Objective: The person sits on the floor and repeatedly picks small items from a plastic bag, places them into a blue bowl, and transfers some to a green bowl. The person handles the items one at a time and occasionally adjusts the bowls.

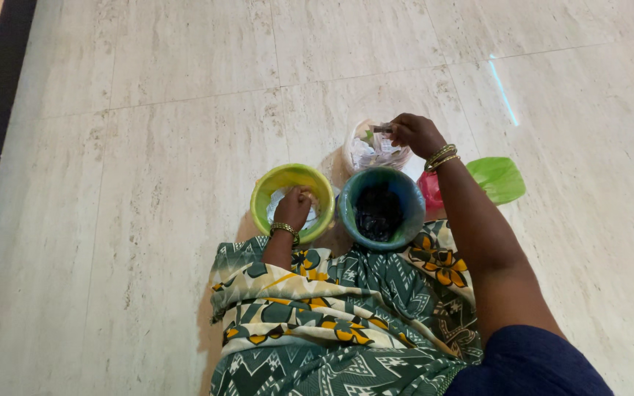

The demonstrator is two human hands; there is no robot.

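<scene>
Head view, steeply down, near lap

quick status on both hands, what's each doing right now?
Left hand: inside the green bowl, fingers curled on pale pieces; a firm grip cannot be told.
Right hand: closed on a small dark item above the clear container.

Bright, even indoor light, soft short shadows beside the bowls, faint streak of glare on the floor [504,92].
</scene>
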